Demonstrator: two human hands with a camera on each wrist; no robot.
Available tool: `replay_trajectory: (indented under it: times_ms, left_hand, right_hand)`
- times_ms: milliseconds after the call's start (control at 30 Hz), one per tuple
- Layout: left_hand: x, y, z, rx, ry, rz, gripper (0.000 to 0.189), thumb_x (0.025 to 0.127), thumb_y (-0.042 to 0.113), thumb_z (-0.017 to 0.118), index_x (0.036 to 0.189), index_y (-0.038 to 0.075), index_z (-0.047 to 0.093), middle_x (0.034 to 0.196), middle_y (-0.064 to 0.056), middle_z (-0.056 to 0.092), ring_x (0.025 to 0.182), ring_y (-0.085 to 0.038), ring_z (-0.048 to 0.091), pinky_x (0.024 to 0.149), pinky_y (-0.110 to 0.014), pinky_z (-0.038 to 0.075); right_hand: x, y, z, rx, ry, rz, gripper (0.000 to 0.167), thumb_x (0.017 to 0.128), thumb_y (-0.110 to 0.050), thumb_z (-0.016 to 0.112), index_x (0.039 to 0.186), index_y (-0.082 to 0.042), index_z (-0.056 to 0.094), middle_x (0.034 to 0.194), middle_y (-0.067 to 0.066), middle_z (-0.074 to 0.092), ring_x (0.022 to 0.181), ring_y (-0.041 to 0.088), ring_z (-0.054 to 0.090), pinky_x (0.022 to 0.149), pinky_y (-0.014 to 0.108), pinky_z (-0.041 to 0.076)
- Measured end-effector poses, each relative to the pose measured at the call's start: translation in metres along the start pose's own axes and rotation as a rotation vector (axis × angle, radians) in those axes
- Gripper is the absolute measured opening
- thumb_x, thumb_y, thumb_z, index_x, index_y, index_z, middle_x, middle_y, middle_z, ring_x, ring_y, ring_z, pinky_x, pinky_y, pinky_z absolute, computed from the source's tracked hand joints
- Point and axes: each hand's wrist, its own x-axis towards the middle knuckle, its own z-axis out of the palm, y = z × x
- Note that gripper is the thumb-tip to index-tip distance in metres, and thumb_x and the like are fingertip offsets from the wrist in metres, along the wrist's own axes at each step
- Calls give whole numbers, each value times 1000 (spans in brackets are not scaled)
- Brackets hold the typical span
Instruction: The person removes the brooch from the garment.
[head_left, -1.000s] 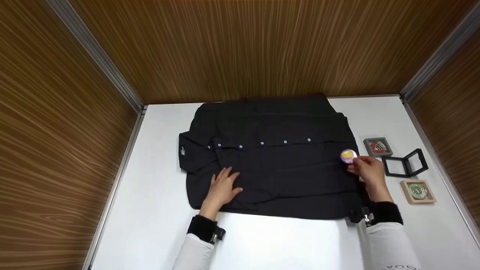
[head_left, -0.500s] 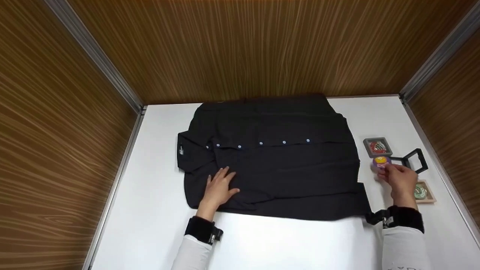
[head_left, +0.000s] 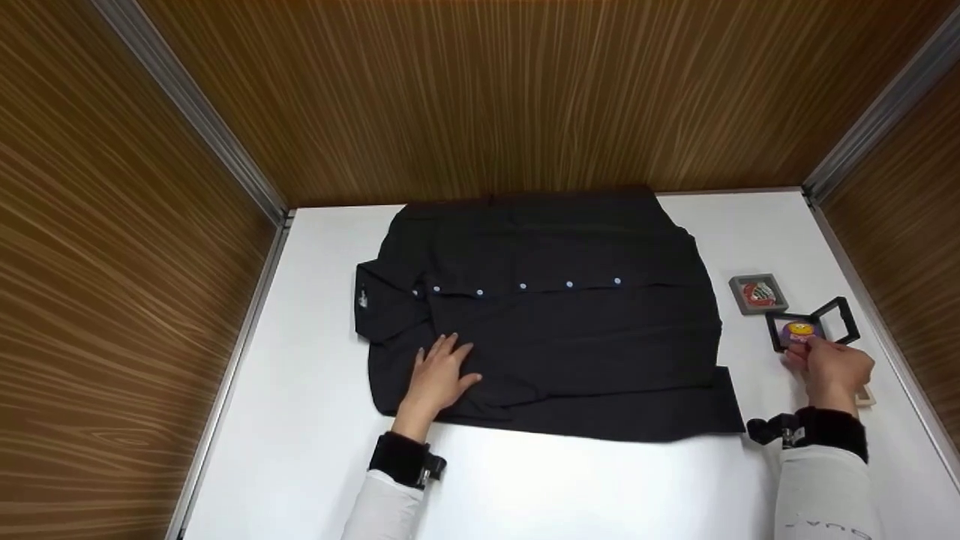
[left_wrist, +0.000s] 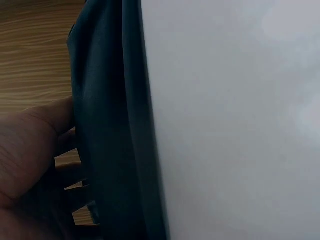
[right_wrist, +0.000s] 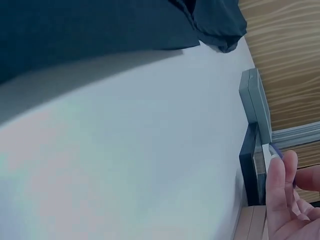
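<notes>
A black button-up shirt lies spread on the white table, its collar to the left. My left hand rests on the front of it with fingers spread, and in the left wrist view the palm shows beside the dark cloth. Between thumb and fingers, my right hand pinches a round purple and yellow badge. The badge overlaps one half of an unfolded black display frame, whose other half tilts up. From the right wrist, only the badge's edge shows at the fingertips.
Behind the black frame sits a grey display frame with a red and white round piece inside. A light wooden frame is mostly hidden behind the right hand. Wood-grain panels wall in the table at the back and sides.
My right hand has carried the badge rightward from over the shirt's hem to the unfolded black frame. My left hand has stayed almost still on the shirt.
</notes>
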Motion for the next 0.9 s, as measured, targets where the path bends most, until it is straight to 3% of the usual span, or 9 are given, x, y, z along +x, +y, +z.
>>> replay_trajectory:
  times_ms: [200,533,733,900]
  left_hand:
    - [0,4,-5,11,19,2,58,92,42,67,140,12,55,150,-20,39,140,-39,32,110,-62,24]
    - [-3,9,-12,-4,35,15,59,92,43,66,141,13,54,150,-21,38,140,-39,31,111,-61,24]
    - [-3,10,-13,-26,33,29,58,92,42,66,141,13,55,150,-21,38,140,-39,31,110,-61,25]
    - [-3,10,-14,-33,23,33,57,92,42,66,140,13,55,150,-21,38,140,-39,30,110,-60,25]
  right_hand:
    - [0,-1,1,-44,3,28,5,93,4,56,93,0,53,58,14,66,52,23,68,56,33,58]
    - [7,-4,1,-77,52,46,15,92,4,59,101,1,48,56,12,64,50,23,67,52,34,58]
    - [4,-6,1,17,38,82,10,89,9,58,89,3,50,56,16,64,49,25,67,52,36,58]
    - [-1,-6,-4,-37,40,79,18,89,7,58,73,1,58,56,13,65,49,22,67,53,32,58]
